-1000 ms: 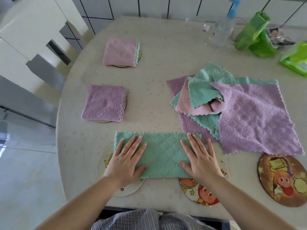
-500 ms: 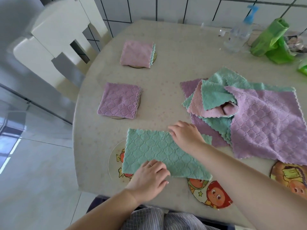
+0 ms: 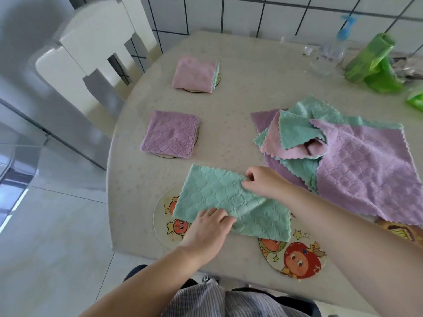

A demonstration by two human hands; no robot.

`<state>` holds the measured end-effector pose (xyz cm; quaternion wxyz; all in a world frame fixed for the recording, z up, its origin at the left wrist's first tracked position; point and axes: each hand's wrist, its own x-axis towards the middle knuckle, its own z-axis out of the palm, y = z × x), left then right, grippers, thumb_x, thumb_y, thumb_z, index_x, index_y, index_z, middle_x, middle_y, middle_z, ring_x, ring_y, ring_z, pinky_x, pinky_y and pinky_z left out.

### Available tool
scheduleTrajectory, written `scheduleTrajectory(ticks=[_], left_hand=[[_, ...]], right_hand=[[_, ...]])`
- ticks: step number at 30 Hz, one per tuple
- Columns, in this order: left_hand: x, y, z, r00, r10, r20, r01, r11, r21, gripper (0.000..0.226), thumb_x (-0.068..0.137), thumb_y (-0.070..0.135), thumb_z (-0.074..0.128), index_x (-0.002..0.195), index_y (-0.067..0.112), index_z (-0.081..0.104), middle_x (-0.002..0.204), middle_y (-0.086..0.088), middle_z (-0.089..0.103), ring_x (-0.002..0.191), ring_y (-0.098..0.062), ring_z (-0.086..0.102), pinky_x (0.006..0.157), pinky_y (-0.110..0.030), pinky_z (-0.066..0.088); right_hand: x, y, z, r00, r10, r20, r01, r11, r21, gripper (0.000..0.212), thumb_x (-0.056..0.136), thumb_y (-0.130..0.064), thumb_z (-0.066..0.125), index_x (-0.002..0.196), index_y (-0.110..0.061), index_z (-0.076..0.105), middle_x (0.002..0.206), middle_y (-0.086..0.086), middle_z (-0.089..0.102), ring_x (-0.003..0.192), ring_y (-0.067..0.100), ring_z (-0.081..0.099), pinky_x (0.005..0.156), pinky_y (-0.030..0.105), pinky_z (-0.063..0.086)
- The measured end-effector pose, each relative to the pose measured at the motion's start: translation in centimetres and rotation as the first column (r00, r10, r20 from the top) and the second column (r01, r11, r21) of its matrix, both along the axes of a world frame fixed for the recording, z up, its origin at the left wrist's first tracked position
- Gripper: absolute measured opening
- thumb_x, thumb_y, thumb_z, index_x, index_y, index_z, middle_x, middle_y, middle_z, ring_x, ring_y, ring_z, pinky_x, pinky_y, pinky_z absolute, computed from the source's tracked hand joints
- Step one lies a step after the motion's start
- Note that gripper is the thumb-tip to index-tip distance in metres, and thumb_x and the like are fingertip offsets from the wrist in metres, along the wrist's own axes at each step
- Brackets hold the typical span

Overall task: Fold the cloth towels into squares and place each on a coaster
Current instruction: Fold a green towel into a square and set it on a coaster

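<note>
The far edge of the green towel (image 3: 219,197) is pinched by the right hand (image 3: 263,181), while its near edge is gripped by the left hand (image 3: 210,227). A second ago it was pressed flat as a strip; now its right half is lifted leftward, so the squaring fold is judged begun, over the near-left coaster (image 3: 164,216).

The green towel (image 3: 229,202) hides part of both near coasters (image 3: 164,216); a right coaster (image 3: 402,229) and far-right green packet (image 3: 415,99) are cut off.
</note>
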<state>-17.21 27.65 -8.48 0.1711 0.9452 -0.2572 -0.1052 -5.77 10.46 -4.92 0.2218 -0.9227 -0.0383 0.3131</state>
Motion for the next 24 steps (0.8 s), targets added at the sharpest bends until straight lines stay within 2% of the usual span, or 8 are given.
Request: scheduleTrajectory(ticks=[4,9,11,13,16,18,20,24], left_hand=[[0.0,1.3,1.6,0.988,0.091,0.123,-0.084,0.995,-0.057,0.026,0.072,0.018,0.077,0.095,0.027,0.069,0.089,0.008,0.062,0.082,-0.011,0.060,0.077,-0.029,0.051],[-0.7,2.0,3.7,0.927,0.364,-0.087,-0.367,0.841,-0.397,0.017,0.090,0.019,0.053,0.096,0.027,0.066,0.088,0.013,0.053,0.070,-0.001,0.051,0.064,-0.011,0.038],[-1.2,1.3,4.0,0.793,0.418,-0.444,-0.606,0.623,-0.494,0.020,0.095,0.014,0.047,0.092,0.025,0.063,0.082,0.007,0.054,0.066,-0.004,0.047,0.060,-0.011,0.037],[-1.2,0.2,4.6,0.505,0.294,-0.812,-0.861,0.241,-0.448,0.024,0.098,0.011,0.040,0.087,0.019,0.060,0.080,-0.006,0.053,0.068,-0.015,0.048,0.061,-0.019,0.039],[-1.5,-1.0,5.4,0.256,0.034,-0.966,-0.966,-0.037,-0.257,0.019,0.097,0.017,0.040,0.096,0.018,0.059,0.088,-0.007,0.066,0.076,-0.021,0.064,0.067,-0.036,0.050],[-1.7,-1.2,5.5,0.253,0.024,-0.967,-0.967,0.019,-0.253,0.019,0.095,0.021,0.048,0.111,0.028,0.057,0.101,-0.005,0.067,0.086,-0.021,0.068,0.069,-0.037,0.055],[-1.4,-1.0,5.3,0.327,0.122,-0.937,-0.934,0.194,-0.301,0.041,0.091,0.015,0.055,0.125,0.036,0.047,0.107,-0.001,0.062,0.089,-0.018,0.066,0.066,-0.030,0.056],[0.2,-0.4,4.1,0.544,0.223,-0.809,-0.769,0.518,-0.375,0.060,0.091,0.007,0.055,0.141,0.033,0.033,0.116,0.011,0.057,0.098,-0.008,0.061,0.069,-0.018,0.054]], right_hand=[[-1.6,-2.2,1.7,0.988,-0.156,-0.017,0.157,0.979,0.131,0.025,0.091,-0.030,0.048,0.103,-0.010,0.054,0.070,-0.003,0.050,0.053,0.010,0.041,0.051,0.025,0.033],[-5.2,-4.2,3.1,0.936,-0.344,-0.070,0.348,0.882,0.316,0.034,0.091,-0.026,0.054,0.124,-0.020,0.045,0.113,-0.008,0.051,0.095,0.008,0.049,0.078,0.022,0.038],[-6.7,-4.2,3.0,0.911,-0.407,-0.075,0.404,0.837,0.368,0.023,0.090,-0.021,0.054,0.111,-0.024,0.045,0.105,-0.004,0.057,0.077,0.009,0.049,0.060,0.017,0.038],[-8.0,-3.9,2.7,0.896,-0.435,-0.083,0.431,0.814,0.390,0.016,0.089,-0.015,0.053,0.099,-0.026,0.047,0.089,-0.007,0.055,0.062,0.010,0.042,0.048,0.017,0.032],[-9.7,-3.5,2.0,0.898,-0.417,-0.141,0.436,0.799,0.415,0.023,0.088,-0.008,0.048,0.095,-0.029,0.056,0.064,-0.008,0.044,0.045,0.005,0.032,0.043,0.018,0.027],[-10.7,-3.4,1.4,0.895,-0.400,-0.196,0.445,0.795,0.411,0.037,0.088,-0.008,0.044,0.112,-0.033,0.059,0.066,-0.008,0.054,0.041,0.005,0.030,0.046,0.022,0.029],[-11.4,-3.4,1.2,0.901,-0.387,-0.194,0.433,0.801,0.413,0.050,0.087,-0.009,0.043,0.129,-0.035,0.050,0.103,-0.001,0.068,0.041,0.007,0.029,0.047,0.027,0.030],[-12.2,-3.3,1.5,0.913,-0.392,-0.109,0.396,0.791,0.468,0.060,0.090,-0.003,0.042,0.141,-0.034,0.034,0.124,-0.023,0.040,0.039,0.004,0.034,0.042,0.019,0.034]])
